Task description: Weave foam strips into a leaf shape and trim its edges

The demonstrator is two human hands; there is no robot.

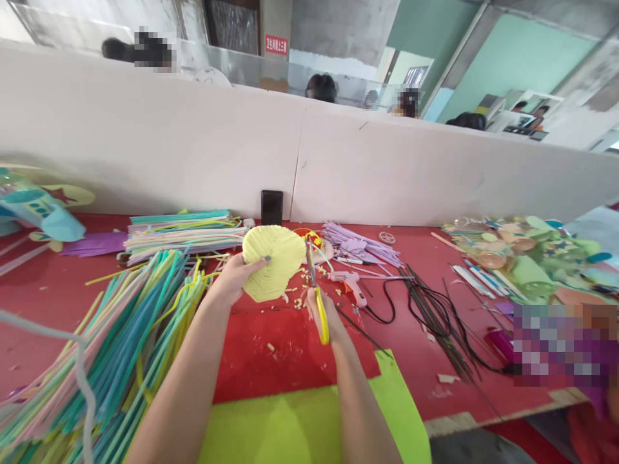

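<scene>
My left hand (pixel 235 277) grips a pale yellow leaf-shaped piece (pixel 273 261) by its left edge, thumb on its front. Ribbed rows slant from the middle line of this piece. In my right hand (pixel 316 312) is a pair of scissors (pixel 322 316) with yellow handles, blades pointing up beside the right edge of the leaf shape. Whether the blades touch it I cannot tell. Small pale yellow clippings (pixel 300 299) lie on the table below, around a red mat (pixel 275 354).
Pipe cleaners (pixel 120 341) in many colours fill the left side, with more bundles behind. A pink glue gun (pixel 355 287) with a black cord lies right of my hands. A black phone (pixel 271 207) leans on the white partition (pixel 217 148). Coloured craft pieces (pixel 532 258) crowd the far right.
</scene>
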